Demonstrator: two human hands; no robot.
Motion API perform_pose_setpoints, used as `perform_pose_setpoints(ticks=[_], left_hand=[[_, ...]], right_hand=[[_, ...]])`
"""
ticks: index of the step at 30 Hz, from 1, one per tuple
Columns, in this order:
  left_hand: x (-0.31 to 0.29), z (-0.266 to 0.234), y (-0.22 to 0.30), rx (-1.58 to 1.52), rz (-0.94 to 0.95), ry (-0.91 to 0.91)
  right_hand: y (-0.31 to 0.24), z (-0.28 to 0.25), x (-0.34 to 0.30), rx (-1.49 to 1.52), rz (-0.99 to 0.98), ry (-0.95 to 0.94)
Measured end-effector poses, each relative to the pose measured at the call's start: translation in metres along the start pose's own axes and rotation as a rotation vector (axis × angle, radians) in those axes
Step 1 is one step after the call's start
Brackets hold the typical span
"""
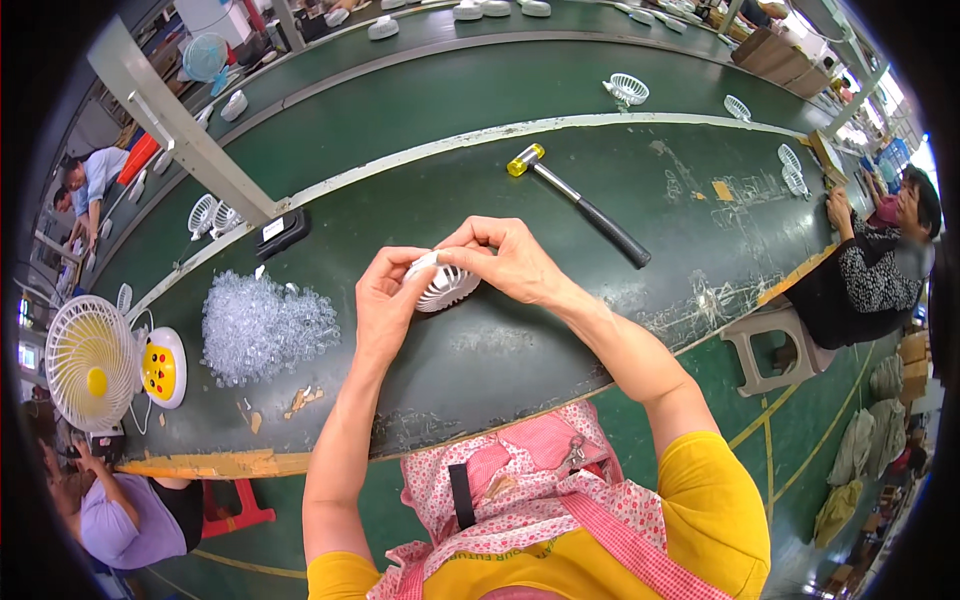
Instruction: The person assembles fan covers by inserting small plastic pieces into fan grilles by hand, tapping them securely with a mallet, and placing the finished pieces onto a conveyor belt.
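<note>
Both my hands hold a small white round fan grille [447,286] just above the dark green table [520,350]. My left hand [386,303] grips its left rim with thumb and fingers. My right hand [502,262] pinches its top edge from the right. A heap of small clear plastic parts [262,325] lies to the left of my left hand. A hammer [582,204] with a yellow head and black handle lies beyond my right hand.
A white desk fan [88,362] and a yellow and white base [163,367] stand at the left edge. White grilles [627,90] ride on the belt behind. A black case [281,232] sits by a grey post [180,130]. Seated people work at right [880,260] and lower left [130,515].
</note>
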State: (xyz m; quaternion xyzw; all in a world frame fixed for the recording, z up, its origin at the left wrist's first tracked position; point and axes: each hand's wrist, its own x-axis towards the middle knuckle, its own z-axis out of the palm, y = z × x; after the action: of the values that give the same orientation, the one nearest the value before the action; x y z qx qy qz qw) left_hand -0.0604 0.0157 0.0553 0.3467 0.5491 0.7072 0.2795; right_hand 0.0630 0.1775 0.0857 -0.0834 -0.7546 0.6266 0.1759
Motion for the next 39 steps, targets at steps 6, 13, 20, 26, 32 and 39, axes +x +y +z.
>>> perform_pose_setpoints(ticks=[6,13,20,26,32,39], left_hand=[[-0.003,0.013,-0.017,1.021,0.603,0.024],[-0.008,0.02,-0.023,1.238,0.613,-0.086],[-0.009,0.021,-0.024,1.244,0.624,-0.085],[-0.013,0.019,-0.022,1.245,0.609,-0.066],[-0.01,0.026,-0.019,1.229,0.624,-0.068],[-0.013,0.018,-0.019,1.239,0.64,-0.058]], right_hand=[[0.041,-0.022,0.024,-0.347,0.122,0.342],[0.049,-0.047,0.006,-0.936,-0.266,0.142],[0.069,-0.121,-0.026,-1.3,0.077,0.443],[0.001,-0.097,-0.032,-0.754,-0.059,0.389],[-0.002,-0.054,-0.043,-0.836,-0.256,0.3],[0.036,-0.083,-0.028,-1.074,-0.082,0.371]])
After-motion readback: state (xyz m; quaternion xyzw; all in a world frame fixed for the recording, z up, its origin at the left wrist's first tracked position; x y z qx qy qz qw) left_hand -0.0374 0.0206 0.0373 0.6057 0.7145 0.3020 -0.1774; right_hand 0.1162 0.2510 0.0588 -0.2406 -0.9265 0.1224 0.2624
